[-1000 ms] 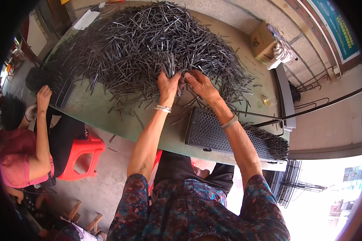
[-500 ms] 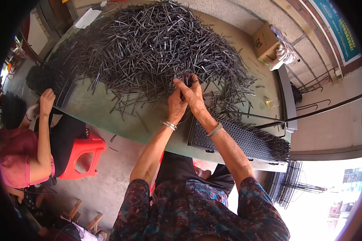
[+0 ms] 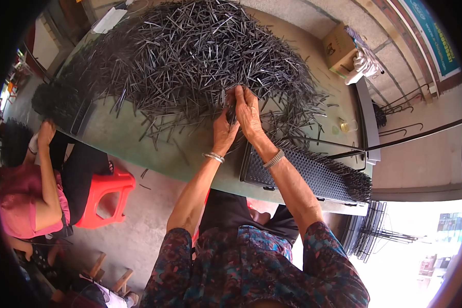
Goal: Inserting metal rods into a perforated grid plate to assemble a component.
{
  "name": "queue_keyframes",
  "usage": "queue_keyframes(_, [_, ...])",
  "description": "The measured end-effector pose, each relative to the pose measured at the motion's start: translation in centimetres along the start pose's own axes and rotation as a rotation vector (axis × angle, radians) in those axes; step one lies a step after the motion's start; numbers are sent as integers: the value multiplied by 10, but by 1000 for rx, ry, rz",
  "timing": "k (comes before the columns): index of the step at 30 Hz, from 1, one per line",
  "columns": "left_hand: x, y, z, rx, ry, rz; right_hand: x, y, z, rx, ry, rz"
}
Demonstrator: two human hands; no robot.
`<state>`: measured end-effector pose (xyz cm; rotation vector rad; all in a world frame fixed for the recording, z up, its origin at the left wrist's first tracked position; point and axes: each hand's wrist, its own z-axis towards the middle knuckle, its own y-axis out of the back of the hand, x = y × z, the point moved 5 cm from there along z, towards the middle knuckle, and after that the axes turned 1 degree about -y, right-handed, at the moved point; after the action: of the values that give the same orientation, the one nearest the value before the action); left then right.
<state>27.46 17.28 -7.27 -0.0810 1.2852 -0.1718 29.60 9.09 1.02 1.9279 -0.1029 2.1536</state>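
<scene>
A big heap of thin black strips covers the table's far side. At its near edge my two hands meet. My left hand is closed around a small bunch of the dark strips; only part of the bunch shows between the hands. My right hand is closed beside it, fingertips together at the top of the bunch, and what those fingers pinch is hidden. By my right forearm lies a black perforated tray, with strips standing upright in its holes along the far side and right end.
The greenish table bears loose strips. Metal rods reach across it at the right. A cardboard box with white gloves stands at the back right. On the left a co-worker sits near a red stool and another filled tray.
My right hand has turned more upright, its fingers now at the top of the bunch. My left hand has shifted slightly. The co-worker's hand has moved down and to the left.
</scene>
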Motion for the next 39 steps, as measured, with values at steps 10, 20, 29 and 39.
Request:
queue_keyframes(10, [19, -7, 31, -17, 546, -557, 17, 29, 64, -52, 47, 71])
queue_keyframes(20, [-10, 0, 41, -100, 392, -674, -14, 13, 43, 364, -218, -266])
queue_keyframes(29, [-21, 53, 11, -189, 214, -3, -32, 101, 58, 834, -57, -1496])
queue_keyframes(39, [5, 57, -21, -129, 165, -41, -67, 152, 19, 1107, 163, -2042])
